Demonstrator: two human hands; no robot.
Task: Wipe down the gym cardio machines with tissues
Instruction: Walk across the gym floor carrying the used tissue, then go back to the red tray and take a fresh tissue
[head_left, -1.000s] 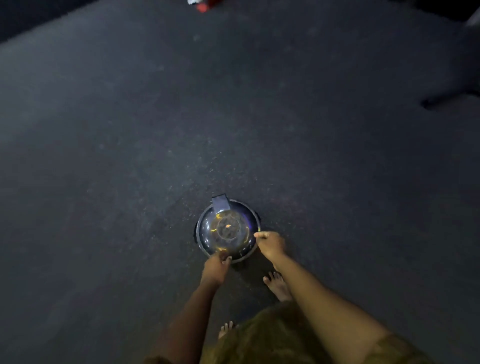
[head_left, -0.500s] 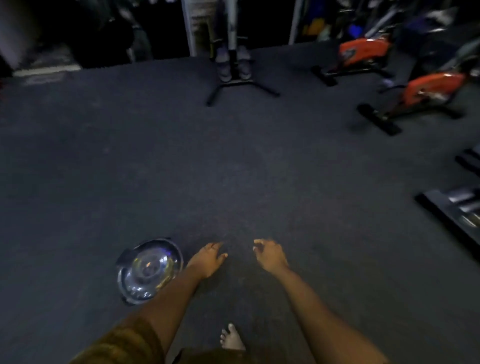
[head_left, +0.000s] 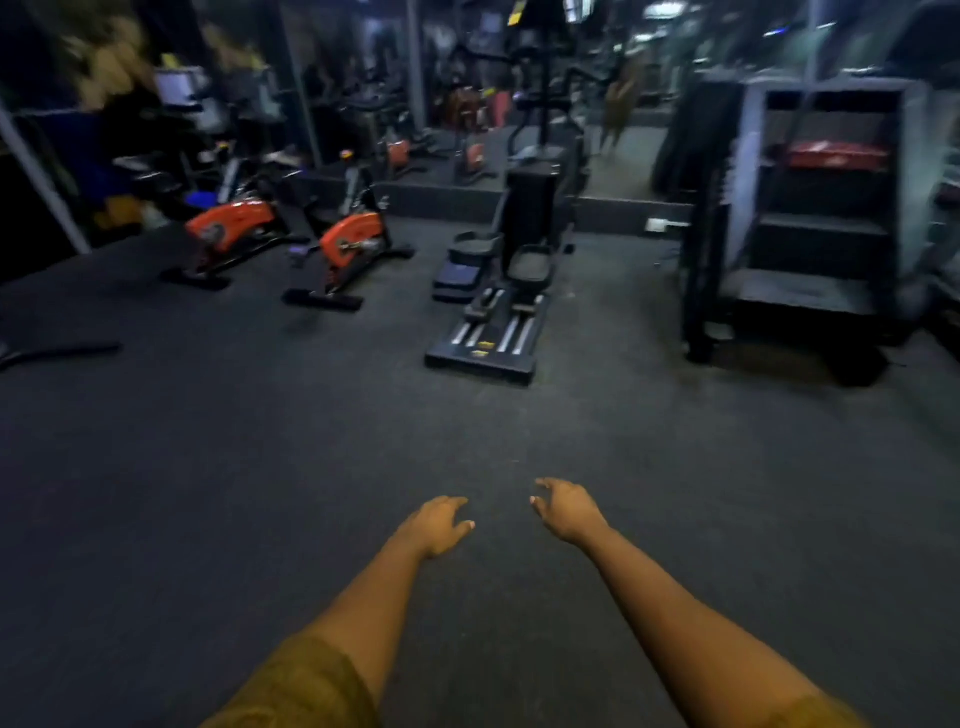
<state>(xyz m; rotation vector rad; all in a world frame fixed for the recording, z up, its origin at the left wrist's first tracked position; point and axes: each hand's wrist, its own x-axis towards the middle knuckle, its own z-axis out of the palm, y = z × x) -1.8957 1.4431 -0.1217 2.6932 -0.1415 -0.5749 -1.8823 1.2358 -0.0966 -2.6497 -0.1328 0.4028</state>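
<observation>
My left hand (head_left: 435, 525) and my right hand (head_left: 566, 508) reach forward side by side over the dark gym floor, fingers relaxed, holding nothing. No tissue is in view. Ahead stand the cardio machines: two exercise bikes with orange covers, one (head_left: 228, 228) at the far left and one (head_left: 349, 244) beside it, a black elliptical trainer (head_left: 506, 291) in the middle, and a tall dark stair machine (head_left: 810, 218) at the right. All of them are well beyond my hands.
A mirror wall (head_left: 519, 104) behind the machines reflects more equipment. A dark bar (head_left: 57, 353) lies on the floor at the left edge. Dark carpet (head_left: 260, 441) stretches between me and the machines.
The view has lifted from the floor to the room. The round lidded bin that my hands touched has left the view. Both hands came off it and now hang forward, holding nothing.
</observation>
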